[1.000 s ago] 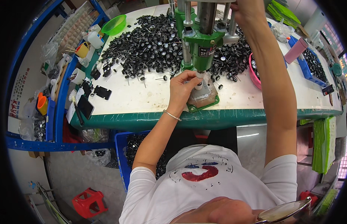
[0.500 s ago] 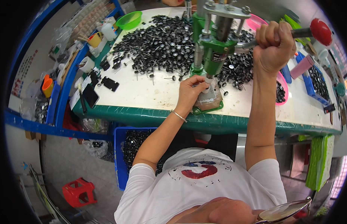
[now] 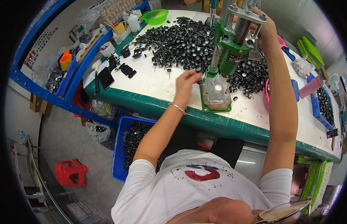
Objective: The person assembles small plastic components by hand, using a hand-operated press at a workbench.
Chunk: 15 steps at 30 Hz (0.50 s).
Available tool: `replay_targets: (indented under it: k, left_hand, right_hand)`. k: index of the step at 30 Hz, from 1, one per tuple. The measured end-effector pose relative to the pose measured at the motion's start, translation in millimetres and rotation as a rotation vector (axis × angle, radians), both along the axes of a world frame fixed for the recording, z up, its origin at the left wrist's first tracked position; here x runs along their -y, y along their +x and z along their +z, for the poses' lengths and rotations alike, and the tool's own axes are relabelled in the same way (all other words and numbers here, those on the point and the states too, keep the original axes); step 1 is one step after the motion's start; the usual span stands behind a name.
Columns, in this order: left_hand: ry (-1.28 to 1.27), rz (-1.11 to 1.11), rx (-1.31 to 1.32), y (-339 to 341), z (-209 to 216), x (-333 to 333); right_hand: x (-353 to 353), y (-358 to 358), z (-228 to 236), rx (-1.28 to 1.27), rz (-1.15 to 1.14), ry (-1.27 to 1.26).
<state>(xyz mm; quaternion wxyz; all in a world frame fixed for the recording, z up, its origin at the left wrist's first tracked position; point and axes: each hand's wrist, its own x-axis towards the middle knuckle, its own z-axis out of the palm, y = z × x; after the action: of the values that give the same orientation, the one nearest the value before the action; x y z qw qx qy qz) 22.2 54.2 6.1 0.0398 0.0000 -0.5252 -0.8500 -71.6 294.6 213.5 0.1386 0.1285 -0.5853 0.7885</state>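
A green hand press [image 3: 230,61] stands at the front of the table. On its metal base plate [image 3: 215,98], a short white cylindrical holder [image 3: 217,89] is uncovered beneath the ram. Just left of the press, my left hand [image 3: 185,86] pinches a small black round piece [image 3: 198,71] between thumb and fingers. My right hand [image 3: 265,30] is raised and curled beside the upper part of the press, its fingertips partly hidden behind the metal rods; the lever it grips is hidden from view. A big pile of black round pieces with metal stems [image 3: 184,46] spreads behind the press.
A green bowl [image 3: 155,17] sits at the back left, with a phone [image 3: 106,78] near the left edge. At right are a pink bowl [image 3: 266,95] and a blue tray [image 3: 318,106] of black pieces. A blue bin [image 3: 119,149] stands below the table.
My left hand has left the holder and moved left with a black piece. My right hand has gone up and back with the lever, whose red knob no longer shows. The view has shifted.
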Motion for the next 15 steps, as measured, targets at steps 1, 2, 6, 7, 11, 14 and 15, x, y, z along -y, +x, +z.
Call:
replay_targets:
  k: [1, 2, 6, 7, 11, 14, 15]
  left_hand:
    - [-0.133, 0.006, -0.035, -4, -4, 14]
    - [-0.274, 0.051, -0.064, -10, -14, 31]
    - [-0.926, 0.145, -0.207, -25, -28, 53]
    - [-0.931, 0.133, -0.248, -30, -31, 51]
    - [-1.265, 0.096, -0.244, -43, -32, 53]
    - [-1.193, 0.093, -0.318, -53, -36, 51]
    - [-1.19, 0.065, -0.284, -55, -34, 48]
  right_hand:
    - [-8, -4, -5, 0.074, -0.045, 0.047]
    - [-4, 10, -9, 0.081, -0.048, 0.045]
    - [-44, 58, -32, 0.02, -0.254, 0.506]
    - [-63, 69, -41, 0.069, -0.246, 0.622]
    - [-127, 116, -87, 0.199, -0.241, 0.992]
    - [-165, 148, -114, 0.207, -0.309, 1.219]
    - [-174, 156, -120, 0.224, -0.34, 1.264]
